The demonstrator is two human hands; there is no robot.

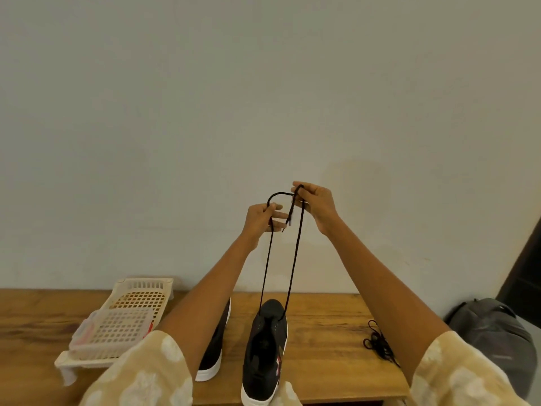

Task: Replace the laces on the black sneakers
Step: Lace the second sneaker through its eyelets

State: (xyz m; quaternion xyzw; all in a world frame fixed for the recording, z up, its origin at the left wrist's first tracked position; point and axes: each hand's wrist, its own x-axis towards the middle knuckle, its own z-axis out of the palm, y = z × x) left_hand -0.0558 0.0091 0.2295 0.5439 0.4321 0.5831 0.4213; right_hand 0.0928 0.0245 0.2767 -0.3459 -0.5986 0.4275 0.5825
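Observation:
A black sneaker (265,350) with a white sole stands on the wooden table (322,323), toe toward the wall. A black lace (294,259) runs up from its front eyelets in two strands. High above the shoe, my left hand (260,222) pinches one strand and my right hand (314,205) pinches the other near its tip; a short loop of lace arcs between them. The second black sneaker (215,351) lies behind my left forearm, mostly hidden. A loose black lace (379,344) lies bunched on the table to the right.
A cream plastic basket (133,303) with a small clear box (112,332) sits at the table's left. A grey backpack (494,338) leans beside the table's right end. A plain wall stands close behind the table.

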